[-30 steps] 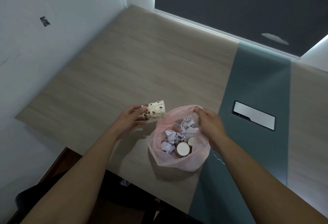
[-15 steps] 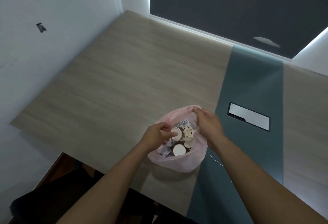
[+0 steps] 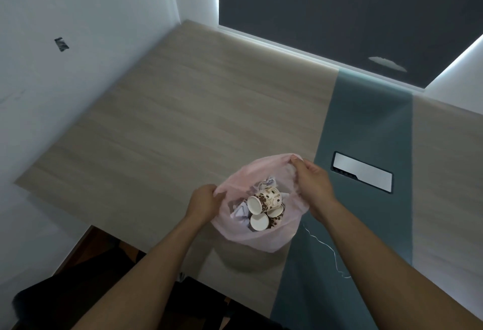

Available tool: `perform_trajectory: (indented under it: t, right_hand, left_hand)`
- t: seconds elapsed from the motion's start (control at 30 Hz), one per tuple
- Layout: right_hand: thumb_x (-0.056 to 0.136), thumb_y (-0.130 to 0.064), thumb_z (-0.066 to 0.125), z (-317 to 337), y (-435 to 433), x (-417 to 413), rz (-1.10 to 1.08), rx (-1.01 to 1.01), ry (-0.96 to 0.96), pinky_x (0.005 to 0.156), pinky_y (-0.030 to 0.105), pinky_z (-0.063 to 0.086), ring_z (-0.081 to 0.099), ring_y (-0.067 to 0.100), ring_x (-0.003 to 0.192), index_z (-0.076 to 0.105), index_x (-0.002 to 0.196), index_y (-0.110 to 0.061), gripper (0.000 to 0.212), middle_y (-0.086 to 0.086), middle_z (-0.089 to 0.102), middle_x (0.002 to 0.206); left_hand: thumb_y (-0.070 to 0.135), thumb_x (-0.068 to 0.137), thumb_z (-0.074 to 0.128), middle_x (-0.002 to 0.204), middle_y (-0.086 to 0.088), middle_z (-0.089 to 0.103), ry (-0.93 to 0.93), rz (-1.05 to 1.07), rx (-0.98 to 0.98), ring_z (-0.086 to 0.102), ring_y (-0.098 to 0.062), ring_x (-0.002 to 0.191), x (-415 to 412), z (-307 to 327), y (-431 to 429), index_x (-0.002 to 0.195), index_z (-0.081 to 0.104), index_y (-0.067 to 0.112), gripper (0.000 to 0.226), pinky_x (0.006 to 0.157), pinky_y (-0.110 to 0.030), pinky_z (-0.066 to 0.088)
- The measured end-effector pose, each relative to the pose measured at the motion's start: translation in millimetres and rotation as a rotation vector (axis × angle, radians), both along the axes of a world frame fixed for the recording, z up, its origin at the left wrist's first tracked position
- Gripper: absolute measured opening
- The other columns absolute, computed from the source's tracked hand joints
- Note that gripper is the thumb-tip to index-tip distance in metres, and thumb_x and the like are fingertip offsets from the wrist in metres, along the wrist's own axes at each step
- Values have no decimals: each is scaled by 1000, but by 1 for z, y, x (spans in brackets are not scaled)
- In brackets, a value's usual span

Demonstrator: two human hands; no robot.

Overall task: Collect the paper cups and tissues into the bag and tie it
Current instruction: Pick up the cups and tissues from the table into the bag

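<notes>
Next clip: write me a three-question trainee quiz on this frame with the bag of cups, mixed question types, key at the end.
1. True or false: the pink bag is already tied shut.
2. Where does the right hand grip the bag?
A. its bottom
B. its far rim
C. its near rim
3. Fill in: the paper cups lie on their ____ inside the bag, on top of crumpled tissues.

Key
1. False. The mouth is open, held apart by the left hand and the right hand.
2. B.
3. Sides. White insides of two cups face the camera; a third is partly hidden behind them.
</notes>
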State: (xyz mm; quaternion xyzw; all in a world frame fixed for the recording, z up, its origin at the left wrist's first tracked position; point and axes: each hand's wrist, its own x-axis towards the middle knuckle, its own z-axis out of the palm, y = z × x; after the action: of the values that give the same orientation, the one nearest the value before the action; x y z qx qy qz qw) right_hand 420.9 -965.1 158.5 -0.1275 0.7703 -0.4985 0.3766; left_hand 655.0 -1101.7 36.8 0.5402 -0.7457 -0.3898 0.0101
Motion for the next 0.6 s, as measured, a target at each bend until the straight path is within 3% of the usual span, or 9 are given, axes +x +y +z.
perform_trajectory:
  t: [0.1,0.27,0.43,0.6]
  right_hand:
    - [107,-44,64,8,4,-7,-31,-21,14,65,26,52,65,8,66,83,92,-29,28,-9,74,74]
    - [106,-46,67,22,6,-17,-96,-92,0,70,28,59,73,10,72,84,97,-30,25,-9,81,82]
    - [106,-44,65,22,8,-15,-68,-71,37,61,25,49,63,6,67,83,98,-26,26,-14,74,78]
    - [106,-34,63,6,17,-5,-38,-60,11,57,24,54,67,15,79,82,112,-26,21,-2,78,102]
  left_hand:
    - [46,101,57,93,-11,79,139,111,-72,72,-29,87,-4,35,-10,91,81,15,41,72,-33,47]
    - [38,105,57,90,-4,73,362,297,-61,65,-22,82,-6,85,-39,95,75,14,32,67,-28,47]
    - [52,93,60,100,0,77,381,311,1,73,-22,93,10,97,-53,106,75,20,37,82,-43,60]
    - [49,91,69,113,0,76,387,286,41,75,-21,103,38,79,-43,126,68,19,46,88,-44,63]
